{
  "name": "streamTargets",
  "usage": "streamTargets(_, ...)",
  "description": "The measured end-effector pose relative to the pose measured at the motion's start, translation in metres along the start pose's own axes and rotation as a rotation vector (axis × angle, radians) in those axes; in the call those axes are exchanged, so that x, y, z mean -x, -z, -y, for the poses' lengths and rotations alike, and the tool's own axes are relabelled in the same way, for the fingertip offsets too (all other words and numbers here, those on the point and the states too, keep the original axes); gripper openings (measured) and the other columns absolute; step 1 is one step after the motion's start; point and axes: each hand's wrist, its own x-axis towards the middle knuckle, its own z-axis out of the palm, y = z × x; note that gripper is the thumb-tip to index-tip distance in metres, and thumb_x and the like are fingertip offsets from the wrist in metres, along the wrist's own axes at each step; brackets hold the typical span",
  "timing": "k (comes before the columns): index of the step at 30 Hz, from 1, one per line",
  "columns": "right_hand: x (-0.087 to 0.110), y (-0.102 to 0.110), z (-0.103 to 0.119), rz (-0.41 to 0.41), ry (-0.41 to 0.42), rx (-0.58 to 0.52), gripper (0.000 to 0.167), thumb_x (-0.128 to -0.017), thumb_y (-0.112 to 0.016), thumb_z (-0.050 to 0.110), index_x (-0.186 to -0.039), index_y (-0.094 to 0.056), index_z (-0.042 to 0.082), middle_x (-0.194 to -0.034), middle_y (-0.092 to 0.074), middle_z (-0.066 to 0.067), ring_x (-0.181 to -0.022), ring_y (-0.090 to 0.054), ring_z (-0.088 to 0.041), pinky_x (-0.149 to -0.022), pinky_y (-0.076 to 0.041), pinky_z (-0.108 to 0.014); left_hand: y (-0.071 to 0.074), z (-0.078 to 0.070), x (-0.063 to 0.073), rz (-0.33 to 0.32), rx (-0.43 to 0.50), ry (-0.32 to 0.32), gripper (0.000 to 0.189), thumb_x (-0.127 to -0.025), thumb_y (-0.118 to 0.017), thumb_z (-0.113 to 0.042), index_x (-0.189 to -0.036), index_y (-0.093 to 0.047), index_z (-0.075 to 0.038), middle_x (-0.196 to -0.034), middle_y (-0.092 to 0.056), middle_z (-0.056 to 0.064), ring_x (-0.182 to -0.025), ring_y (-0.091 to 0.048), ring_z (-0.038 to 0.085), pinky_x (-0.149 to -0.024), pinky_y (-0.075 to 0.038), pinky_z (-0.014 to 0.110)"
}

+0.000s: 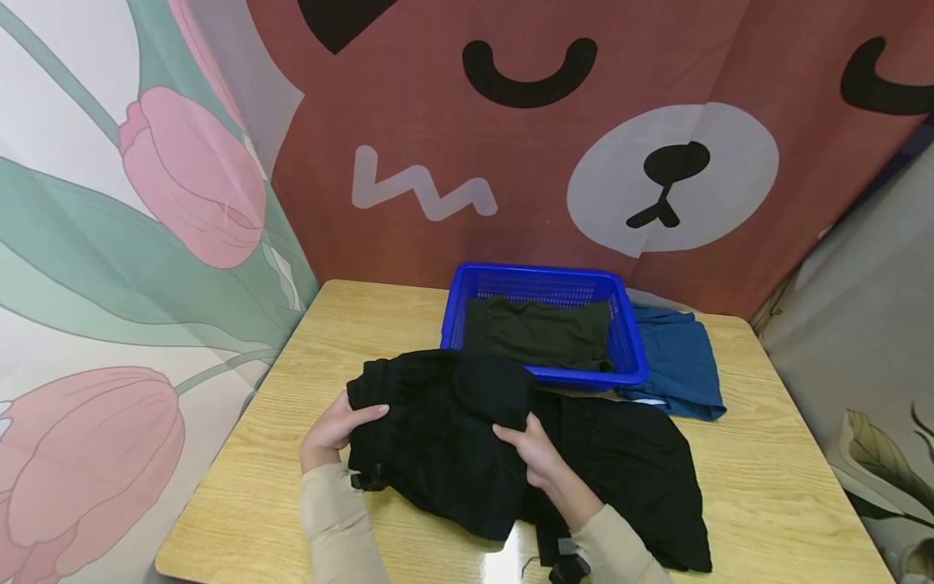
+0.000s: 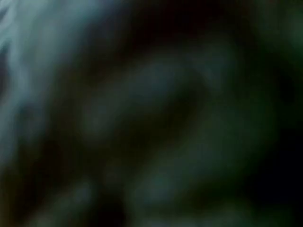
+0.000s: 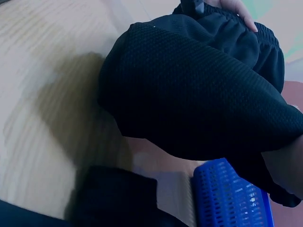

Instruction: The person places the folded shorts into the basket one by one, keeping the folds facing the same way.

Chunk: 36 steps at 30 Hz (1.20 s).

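Black shorts [image 1: 445, 438] with a gathered elastic waistband are held up just above the table, folded over. My left hand [image 1: 336, 431] grips them at the waistband end, thumb on top and fingers hidden beneath. On the other side my right hand [image 1: 538, 456] pinches the cloth, its thumb over the fabric. More black cloth [image 1: 635, 470] lies spread on the table to the right, partly under my right forearm. In the right wrist view the raised shorts [image 3: 189, 90] sag between the hands. The left wrist view is dark and blurred.
A blue plastic basket [image 1: 633, 357] stands at the back of the wooden table [image 1: 766, 478], with a folded dark green garment [image 1: 536, 328] inside. Folded blue cloth [image 1: 682, 365] lies right of it. Printed curtains hang behind and on the left.
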Motion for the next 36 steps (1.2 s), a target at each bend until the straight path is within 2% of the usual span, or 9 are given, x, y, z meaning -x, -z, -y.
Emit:
streamTargets(7,-0.001,0.009,0.011,-0.006,-0.002,0.022,0.047,-0.086,-0.054,0.000,-0.127,-0.033,-0.001,-0.104,-0.057,-0.008,-0.086,-0.059,-0.020,-0.076,-0.048,-0.034,-0.008,-0.005,-0.009,-0.010,-0.051,0.014,0.046,-0.084,-0.054,0.002,-0.126,-0.034,0.001,-0.115,-0.047,0.012,-0.097,-0.052,0.024,-0.081,-0.046,0.037)
streamTargets(15,-0.002,0.021,0.027,-0.025,0.013,0.061,0.047,-0.086,-0.054,0.001,-0.128,-0.033,-0.001,-0.103,-0.058,-0.008,-0.085,-0.059,-0.019,-0.076,-0.048,-0.034,-0.019,-0.006,-0.024,0.033,0.029,0.012,0.043,-0.086,-0.048,0.007,-0.126,-0.035,-0.001,-0.115,-0.048,0.012,-0.097,-0.053,0.024,-0.080,-0.047,0.038)
streamTargets(21,-0.004,0.032,0.038,-0.036,0.032,0.067,0.049,-0.086,-0.054,0.000,-0.130,-0.031,-0.001,-0.104,-0.057,-0.008,-0.085,-0.059,-0.019,-0.076,-0.048,-0.034,-0.034,-0.017,-0.032,0.050,0.030,-0.001,0.040,-0.086,-0.048,0.007,-0.124,-0.035,0.000,-0.111,-0.049,0.011,-0.093,-0.056,0.023,-0.077,-0.048,0.038)
streamTargets(28,-0.005,0.044,0.046,-0.062,0.043,0.099,0.050,-0.086,-0.054,0.002,-0.130,-0.030,-0.001,-0.104,-0.056,-0.006,-0.085,-0.059,-0.018,-0.075,-0.048,-0.033,-0.047,-0.025,-0.042,0.102,0.062,-0.001,0.037,-0.087,-0.046,0.006,-0.123,-0.037,-0.001,-0.110,-0.049,0.011,-0.092,-0.055,0.023,-0.077,-0.048,0.037)
streamTargets(36,-0.005,0.060,0.057,-0.077,0.072,0.139,0.052,-0.086,-0.054,0.002,-0.131,-0.028,-0.002,-0.107,-0.052,-0.004,-0.085,-0.057,-0.016,-0.076,-0.047,-0.032,-0.059,-0.026,-0.053,0.082,0.054,0.017,0.043,-0.088,-0.048,0.004,-0.128,-0.034,0.001,-0.113,-0.049,0.012,-0.094,-0.056,0.023,-0.078,-0.048,0.037)
